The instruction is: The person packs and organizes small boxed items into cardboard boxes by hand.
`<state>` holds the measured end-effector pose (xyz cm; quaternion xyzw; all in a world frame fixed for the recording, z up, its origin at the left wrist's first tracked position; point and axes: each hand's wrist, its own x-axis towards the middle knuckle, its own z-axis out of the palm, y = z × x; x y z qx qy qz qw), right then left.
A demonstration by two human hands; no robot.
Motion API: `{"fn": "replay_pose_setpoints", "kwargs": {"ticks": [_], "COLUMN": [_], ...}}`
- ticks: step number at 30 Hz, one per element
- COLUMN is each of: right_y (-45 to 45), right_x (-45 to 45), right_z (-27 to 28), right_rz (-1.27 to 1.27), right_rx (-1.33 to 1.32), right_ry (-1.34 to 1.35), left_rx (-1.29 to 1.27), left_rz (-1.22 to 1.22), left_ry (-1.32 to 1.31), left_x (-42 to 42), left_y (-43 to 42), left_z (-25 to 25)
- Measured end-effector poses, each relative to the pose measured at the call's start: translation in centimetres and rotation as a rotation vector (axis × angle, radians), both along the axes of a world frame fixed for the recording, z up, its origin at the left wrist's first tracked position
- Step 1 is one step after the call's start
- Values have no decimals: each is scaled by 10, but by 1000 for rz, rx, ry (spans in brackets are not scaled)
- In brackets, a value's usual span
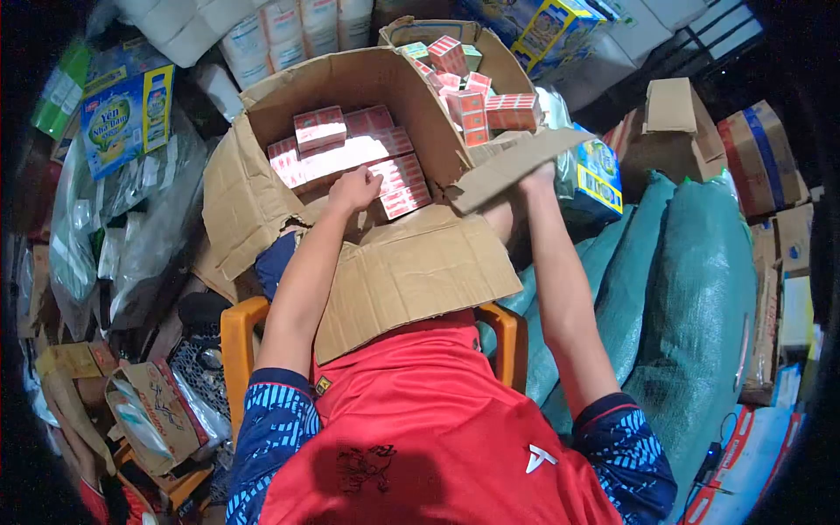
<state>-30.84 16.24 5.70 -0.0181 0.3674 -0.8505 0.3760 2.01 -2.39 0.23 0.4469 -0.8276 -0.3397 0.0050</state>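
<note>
My left hand is inside an open cardboard box resting over my lap. Its fingers are curled in against the rows of small red-and-white boxes; whether one is pinched in them is hidden. One red-and-white box lies on top of the rows at the back. My right hand is at the raised right cardboard flap, and its fingers are hidden behind the flap.
Behind on the right, a second carton holds loose red-and-white and green boxes. Large green sacks stand to my right. Plastic-wrapped goods and an opened carton are on the left. Orange chair arms flank me.
</note>
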Motion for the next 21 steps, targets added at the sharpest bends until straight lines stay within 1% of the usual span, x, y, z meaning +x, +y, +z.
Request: {"fn": "replay_pose_setpoints", "kwargs": {"ticks": [1, 4, 5, 6, 10, 15, 16, 21], "right_y": [-2, -37, -44, -60, -71, -46, -43, -31], "right_x": [-10, -29, 28, 46, 52, 45, 45, 57], "right_z": [-15, -56, 14, 25, 16, 4, 1, -12], "right_rz": [232, 717, 288, 220, 243, 142, 131, 56], "right_rx": [-236, -747, -79, 8, -83, -61, -56, -50], "right_ry": [6, 52, -42, -58, -35, -15, -20, -29], "left_rx": [-1, -3, 2, 10, 22, 30, -5, 43], "left_rz": [-8, -8, -8, -6, -7, -3, -10, -11], "left_ry": [-3, 0, 4, 8, -25, -35, -39, -28], "left_x": [-1, 1, 1, 4, 6, 5, 5, 7], "left_y": [1, -5, -6, -4, -6, -5, -6, -4], "left_z": [-4, -10, -10, -10, -12, -10, -10, -2]}}
